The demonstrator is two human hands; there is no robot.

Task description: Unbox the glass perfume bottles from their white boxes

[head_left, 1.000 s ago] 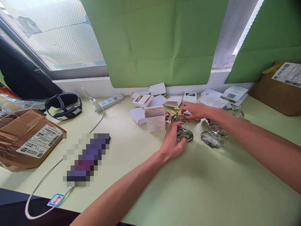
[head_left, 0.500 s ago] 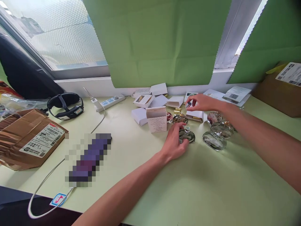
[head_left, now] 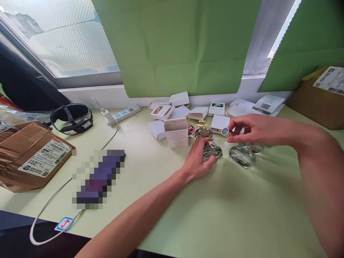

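Note:
My left hand is closed around the sides of a clear glass perfume bottle, which stands on the table with its silver spray neck bare. Just to the right, above the table, my right hand pinches a small silver bottle cap between thumb and fingers, its hollow end showing. Under that hand is another oval glass bottle, with more bottles partly hidden behind it. Beyond my left hand are a bottle with a gold-coloured neck and an upright open box.
Several white boxes and flattened papers lie along the wall. A phone on a white cable, a power strip, a black headset and a brown carton occupy the left. Another carton stands far right.
My right hand has come back toward me and to the right with the cap, turning its hollow end into view. My left hand stays on the same bottle.

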